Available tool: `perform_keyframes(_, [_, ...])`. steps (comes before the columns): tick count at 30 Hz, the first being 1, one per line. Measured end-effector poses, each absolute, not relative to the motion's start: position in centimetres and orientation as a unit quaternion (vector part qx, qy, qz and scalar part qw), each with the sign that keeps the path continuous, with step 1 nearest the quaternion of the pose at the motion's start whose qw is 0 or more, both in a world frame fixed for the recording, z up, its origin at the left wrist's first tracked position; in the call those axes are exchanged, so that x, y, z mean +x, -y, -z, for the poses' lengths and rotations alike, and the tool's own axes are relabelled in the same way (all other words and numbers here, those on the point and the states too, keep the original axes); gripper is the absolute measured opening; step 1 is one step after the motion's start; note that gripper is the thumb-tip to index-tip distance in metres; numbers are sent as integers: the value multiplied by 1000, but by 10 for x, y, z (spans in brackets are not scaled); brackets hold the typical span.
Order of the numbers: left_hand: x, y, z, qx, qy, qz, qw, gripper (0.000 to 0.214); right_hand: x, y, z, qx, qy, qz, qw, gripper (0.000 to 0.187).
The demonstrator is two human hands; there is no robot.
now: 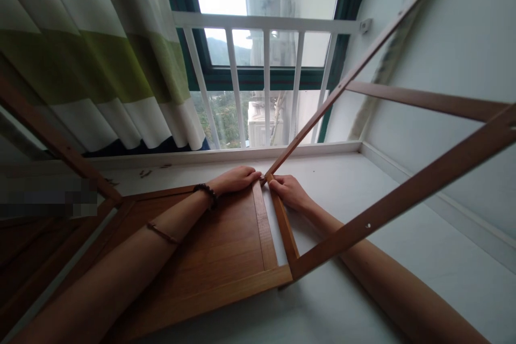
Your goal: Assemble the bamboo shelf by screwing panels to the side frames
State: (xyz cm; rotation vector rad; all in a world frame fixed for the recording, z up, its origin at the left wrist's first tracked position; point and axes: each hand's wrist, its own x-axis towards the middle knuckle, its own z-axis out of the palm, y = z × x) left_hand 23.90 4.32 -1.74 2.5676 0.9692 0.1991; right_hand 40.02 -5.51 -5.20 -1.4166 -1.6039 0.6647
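Observation:
A wooden panel [217, 242], like a shelf board with a raised rim, stretches across the lower middle. My left hand [236, 180], with bracelets on wrist and forearm, is closed at the panel's far right corner, its fingertips near the joint. A ladder-like wooden side frame [334, 244] slants up to the right from that panel's end. Closed around the frame's short bottom crossbar [285, 220], close to the far corner, is my right hand [291, 192]. A narrow gap separates crossbar and panel. What sits between the left fingertips is too small to make out.
Another wooden upright [56, 137] rises at the left. Behind stand a white railing [266, 22], a window and a striped curtain [92, 64]. A white wall [463, 37] is on the right, above the pale floor [387, 204]. Small brown bits [145, 173] lie near the sill.

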Motion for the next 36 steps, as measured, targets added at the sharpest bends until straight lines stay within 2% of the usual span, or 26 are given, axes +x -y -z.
perform_keyframes(17, [239,-47,18,906,-345,-65,237,48,398,53,60,-554,634,-274,465,26])
perform_keyframes(25, [248,-48,11,908,-332,-48,250,49,402,55,62,-541,609,-266,515,28])
perform_keyframes(29, [249,-49,12,909,-327,-43,255,50,403,55,63,-550,612,-257,507,27])
perform_keyframes(36, [247,-47,12,908,-334,-39,249,50,401,56,62,-516,613,-289,524,30])
